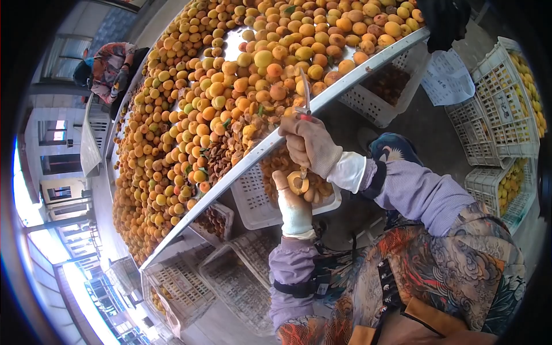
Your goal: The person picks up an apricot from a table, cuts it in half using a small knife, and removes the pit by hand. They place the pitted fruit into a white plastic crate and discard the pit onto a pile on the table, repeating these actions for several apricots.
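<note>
My right hand (pixel 310 144), in a light glove, is closed round the red handle of a knife (pixel 305 92), its curved blade pointing up over the fruit. Just below and to the left, my left hand (pixel 292 201), gloved too, holds a cut apricot half (pixel 298 183) with its hollow side showing. Both hands are at the near edge of a metal table (pixel 230 175) heaped with apricots (pixel 167 126). Under them a white crate (pixel 253 201) contains cut fruit. A pile of brown pits (pixel 221 158) lies by the table's edge.
Stacked crates (pixel 486 121) with yellow fruit stand at the right. More crates (pixel 178 284) are below the table at the lower left. A co-worker (pixel 112 69) bends at the table's far left side. A dark glove (pixel 445 23) shows at the top right.
</note>
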Demonstrator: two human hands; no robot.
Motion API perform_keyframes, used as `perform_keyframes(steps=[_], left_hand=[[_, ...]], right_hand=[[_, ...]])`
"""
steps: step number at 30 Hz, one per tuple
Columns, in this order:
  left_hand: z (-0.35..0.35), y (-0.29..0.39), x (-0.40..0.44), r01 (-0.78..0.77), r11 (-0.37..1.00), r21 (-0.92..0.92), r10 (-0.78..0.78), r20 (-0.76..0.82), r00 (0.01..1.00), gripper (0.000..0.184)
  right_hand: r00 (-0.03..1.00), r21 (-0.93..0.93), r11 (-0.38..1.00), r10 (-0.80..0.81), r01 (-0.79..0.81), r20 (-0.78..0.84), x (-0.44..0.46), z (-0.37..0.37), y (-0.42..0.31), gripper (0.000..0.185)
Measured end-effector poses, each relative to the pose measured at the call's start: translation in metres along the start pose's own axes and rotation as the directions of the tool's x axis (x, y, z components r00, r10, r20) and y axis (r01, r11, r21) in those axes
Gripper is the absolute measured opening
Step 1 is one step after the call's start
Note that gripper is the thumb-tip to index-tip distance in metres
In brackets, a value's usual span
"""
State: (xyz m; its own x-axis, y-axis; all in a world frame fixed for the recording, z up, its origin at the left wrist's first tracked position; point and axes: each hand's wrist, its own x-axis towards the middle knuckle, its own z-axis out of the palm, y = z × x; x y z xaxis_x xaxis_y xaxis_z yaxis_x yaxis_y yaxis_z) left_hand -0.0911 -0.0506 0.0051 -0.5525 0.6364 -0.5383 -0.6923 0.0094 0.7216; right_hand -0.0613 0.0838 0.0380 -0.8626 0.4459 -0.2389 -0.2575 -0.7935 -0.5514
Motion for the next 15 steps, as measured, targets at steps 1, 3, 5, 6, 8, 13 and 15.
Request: perform_keyframes(steps=[1, 3, 5, 6, 8, 13, 15], left_hand=[[-0.004, -0.002, 0.001, 0.028, 1.000, -0.009, -0.028, -0.005, 1.000, 0.064], [-0.008, -0.007, 0.005, 0.054, 0.998, -0.019, -0.054, -0.010, 0.998, 0.067], [-0.009, -0.012, 0.008, 0.047, 0.995, -0.090, -0.038, 0.101, 0.994, 0.069], [-0.009, -0.011, 0.009, 0.043, 0.995, -0.090, -0.034, 0.100, 0.994, 0.069], [-0.009, -0.008, 0.007, 0.092, 0.982, -0.162, -0.058, 0.201, 0.978, 0.068], [-0.005, -0.002, 0.007, 0.172, 0.947, -0.270, -0.064, 0.365, 0.929, 0.064], [0.010, 0.007, -0.003, 0.121, 0.927, -0.354, -0.016, 0.288, 0.958, 0.052]], right_hand=[[0.999, 0.028, 0.999, 0.025, -0.024, -0.040, 0.002, -0.001, 0.001, 0.014], [0.996, 0.055, 0.997, 0.051, -0.047, -0.077, 0.003, -0.003, 0.005, 0.018], [0.992, 0.118, 0.989, 0.100, -0.091, -0.075, 0.002, -0.004, 0.010, 0.019], [0.990, 0.147, 0.983, 0.125, -0.114, -0.067, 0.003, -0.005, 0.012, 0.019], [0.989, 0.172, 0.979, 0.123, -0.109, -0.076, -0.001, 0.002, 0.005, 0.019], [0.999, 0.051, 0.999, 0.003, -0.001, -0.033, -0.004, 0.005, 0.001, 0.018], [1.000, 0.034, 0.999, -0.022, 0.022, 0.006, -0.004, 0.004, -0.001, 0.018]])
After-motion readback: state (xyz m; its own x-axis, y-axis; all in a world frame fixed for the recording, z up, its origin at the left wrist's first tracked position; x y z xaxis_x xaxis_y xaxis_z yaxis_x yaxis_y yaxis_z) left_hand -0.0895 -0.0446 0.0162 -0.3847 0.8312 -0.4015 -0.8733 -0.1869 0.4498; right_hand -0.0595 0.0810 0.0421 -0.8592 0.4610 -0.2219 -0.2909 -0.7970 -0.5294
